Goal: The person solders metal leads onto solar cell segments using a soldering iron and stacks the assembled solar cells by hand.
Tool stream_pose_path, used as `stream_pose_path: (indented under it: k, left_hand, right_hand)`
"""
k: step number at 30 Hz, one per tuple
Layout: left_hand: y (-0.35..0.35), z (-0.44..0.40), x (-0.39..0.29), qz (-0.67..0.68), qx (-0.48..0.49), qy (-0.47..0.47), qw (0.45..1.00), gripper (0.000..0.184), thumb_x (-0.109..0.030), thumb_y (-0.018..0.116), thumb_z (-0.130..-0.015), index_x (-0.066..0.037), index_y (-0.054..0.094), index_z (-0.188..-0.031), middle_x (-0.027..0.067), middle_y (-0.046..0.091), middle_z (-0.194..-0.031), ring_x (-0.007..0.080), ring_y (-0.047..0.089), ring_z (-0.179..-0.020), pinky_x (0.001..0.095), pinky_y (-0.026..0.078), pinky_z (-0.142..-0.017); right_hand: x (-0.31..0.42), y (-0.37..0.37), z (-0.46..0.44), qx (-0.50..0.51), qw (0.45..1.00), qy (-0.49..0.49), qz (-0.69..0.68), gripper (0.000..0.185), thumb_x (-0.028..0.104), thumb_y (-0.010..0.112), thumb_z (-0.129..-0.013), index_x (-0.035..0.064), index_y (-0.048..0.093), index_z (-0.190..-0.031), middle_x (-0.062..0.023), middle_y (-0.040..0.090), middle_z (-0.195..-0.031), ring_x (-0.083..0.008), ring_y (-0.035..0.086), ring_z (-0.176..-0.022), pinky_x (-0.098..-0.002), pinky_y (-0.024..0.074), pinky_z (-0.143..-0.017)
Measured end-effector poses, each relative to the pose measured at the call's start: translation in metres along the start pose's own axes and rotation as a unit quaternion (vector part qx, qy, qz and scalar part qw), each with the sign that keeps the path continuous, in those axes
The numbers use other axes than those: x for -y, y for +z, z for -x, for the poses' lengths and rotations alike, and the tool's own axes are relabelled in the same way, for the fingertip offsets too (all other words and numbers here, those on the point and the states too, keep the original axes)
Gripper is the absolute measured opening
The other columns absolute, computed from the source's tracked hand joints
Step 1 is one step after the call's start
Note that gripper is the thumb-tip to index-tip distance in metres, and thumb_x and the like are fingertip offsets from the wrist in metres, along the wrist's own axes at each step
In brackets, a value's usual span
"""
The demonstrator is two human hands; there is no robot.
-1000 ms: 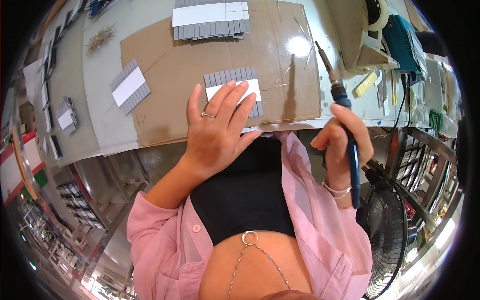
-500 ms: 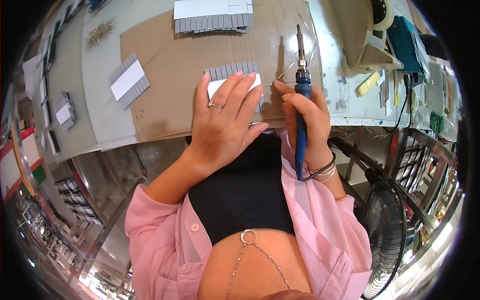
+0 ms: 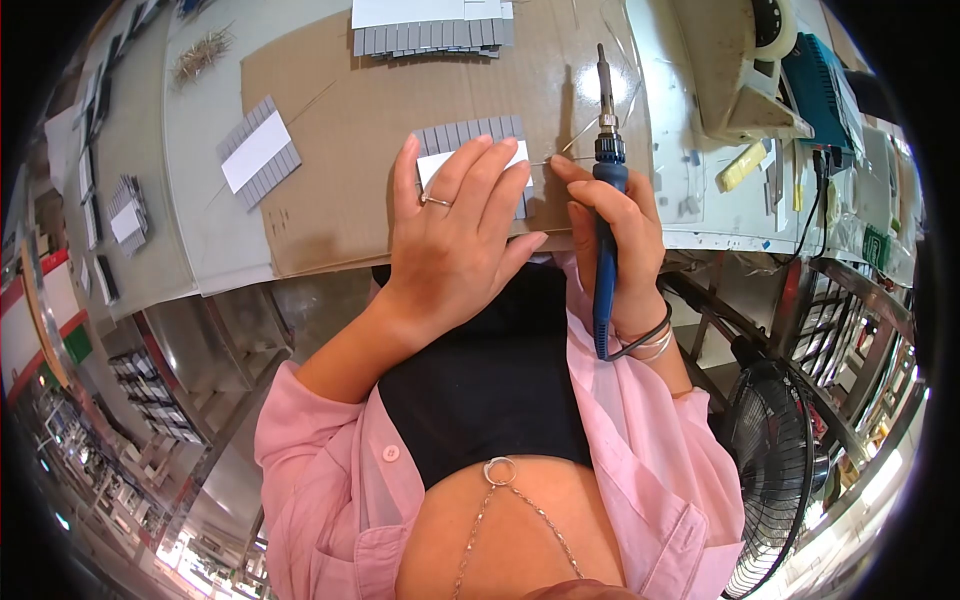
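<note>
While the open left hand (image 3: pixel 450 235) lies across grey slats (image 3: pixel 468 131) near the cardboard's (image 3: pixel 345 190) edge, the right hand (image 3: pixel 632 232) clasps a soldering iron (image 3: pixel 604 290).

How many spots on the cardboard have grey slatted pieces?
3: a stack at the top, a piece across the left edge of the cardboard, another piece partly under the left hand. Some stacked pieces may be hidden.

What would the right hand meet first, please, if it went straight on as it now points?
Probably the thin wire, then the striped piece under the left hand, though depth is unclear.
</note>
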State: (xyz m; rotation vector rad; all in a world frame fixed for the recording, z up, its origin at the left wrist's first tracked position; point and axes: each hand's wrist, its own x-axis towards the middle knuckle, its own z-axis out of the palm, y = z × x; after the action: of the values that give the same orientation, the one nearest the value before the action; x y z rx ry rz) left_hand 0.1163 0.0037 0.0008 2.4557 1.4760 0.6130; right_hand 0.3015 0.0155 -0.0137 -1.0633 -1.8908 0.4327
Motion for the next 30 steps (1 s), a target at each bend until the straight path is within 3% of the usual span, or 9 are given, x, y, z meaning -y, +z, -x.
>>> stream_pose_path:
  k: [6,10,12,13,14,17,20,22,30]
  left_hand:
    - [0.006,-0.003,-0.003,-0.041,-0.031,0.012,0.999,0.057,-0.035,0.078,-0.067,-0.011,0.059,-0.116,0.0068,0.054,-0.123,0.0240,0.048,-0.119,0.0620,0.026,-0.103]
    - [0.012,-0.003,-0.002,-0.068,-0.052,0.022,0.996,0.058,-0.039,0.078,-0.067,-0.013,0.059,-0.116,0.0068,0.053,-0.122,0.0240,0.049,-0.118,0.0625,0.028,-0.102]
    - [0.013,-0.004,-0.001,-0.079,-0.062,0.028,0.995,0.059,-0.040,0.077,-0.067,-0.013,0.059,-0.116,0.0068,0.053,-0.122,0.0239,0.049,-0.117,0.0625,0.030,-0.101]
    - [0.013,-0.003,-0.001,-0.080,-0.061,0.029,0.994,0.058,-0.041,0.077,-0.067,-0.013,0.059,-0.116,0.0068,0.053,-0.122,0.0238,0.049,-0.117,0.0624,0.030,-0.101]
    - [0.013,-0.003,-0.001,-0.082,-0.059,0.031,0.994,0.058,-0.041,0.077,-0.068,-0.013,0.059,-0.115,0.0068,0.053,-0.122,0.0238,0.049,-0.117,0.0622,0.031,-0.101]
    - [0.014,-0.003,0.000,-0.079,-0.063,0.036,0.994,0.058,-0.041,0.076,-0.068,-0.013,0.059,-0.115,0.0067,0.053,-0.122,0.0235,0.049,-0.117,0.0618,0.031,-0.101]
    - [0.012,-0.001,0.000,-0.073,-0.035,0.027,0.996,0.055,-0.039,0.073,-0.074,-0.012,0.059,-0.120,0.0074,0.051,-0.127,0.0249,0.048,-0.121,0.0591,0.024,-0.107]
    - [0.013,0.000,0.000,-0.073,-0.039,0.028,0.996,0.056,-0.039,0.073,-0.073,-0.012,0.058,-0.119,0.0075,0.051,-0.128,0.0250,0.048,-0.121,0.0591,0.024,-0.107]
    - [0.013,0.000,0.001,-0.077,-0.041,0.031,0.996,0.057,-0.038,0.075,-0.070,-0.011,0.057,-0.118,0.0073,0.051,-0.129,0.0248,0.048,-0.121,0.0601,0.024,-0.106]
  right_hand:
    - [-0.002,0.001,0.001,0.004,1.000,-0.006,0.004,0.035,-0.009,0.069,-0.073,0.0037,0.059,-0.104,-0.0148,0.070,-0.103,-0.0291,0.060,-0.082,-0.0323,0.0490,-0.072]
    - [0.010,-0.016,-0.009,0.030,0.999,-0.020,0.038,0.035,0.012,0.073,-0.079,0.0018,0.061,-0.111,-0.0127,0.069,-0.091,-0.0254,0.057,-0.069,-0.0319,0.0457,-0.061]
    - [0.023,-0.039,-0.017,0.050,0.996,-0.025,0.067,0.043,0.026,0.073,-0.081,0.0007,0.063,-0.115,-0.0106,0.067,-0.082,-0.0231,0.054,-0.061,-0.0318,0.0426,-0.055]
    - [0.027,-0.049,-0.016,0.044,0.995,-0.002,0.091,0.054,0.038,0.070,-0.081,-0.0011,0.064,-0.118,-0.0076,0.061,-0.071,-0.0207,0.049,-0.053,-0.0317,0.0376,-0.049]
    - [0.025,-0.059,-0.018,0.043,0.997,-0.012,0.061,0.054,0.037,0.070,-0.082,-0.0023,0.063,-0.118,-0.0078,0.058,-0.069,-0.0194,0.049,-0.053,-0.0302,0.0375,-0.050]
    - [0.036,-0.077,-0.018,0.035,0.997,0.074,-0.011,0.034,0.018,0.072,-0.083,-0.0036,0.064,-0.108,-0.0079,0.057,-0.070,-0.0148,0.047,-0.053,-0.0274,0.0367,-0.051]
    - [0.043,-0.072,-0.009,-0.026,0.988,0.139,-0.063,0.022,0.005,0.068,-0.076,-0.0026,0.062,-0.096,-0.0066,0.057,-0.071,-0.0112,0.047,-0.054,-0.0249,0.0358,-0.051]
    - [0.049,-0.073,-0.007,-0.023,0.974,0.195,-0.111,0.019,0.001,0.065,-0.071,-0.0011,0.059,-0.089,-0.0057,0.058,-0.072,-0.0096,0.047,-0.056,-0.0236,0.0352,-0.052]
    - [0.043,-0.064,-0.006,0.010,0.974,0.176,-0.144,0.020,-0.001,0.066,-0.065,-0.0014,0.057,-0.083,-0.0056,0.055,-0.068,-0.0101,0.044,-0.053,-0.0242,0.0325,-0.049]
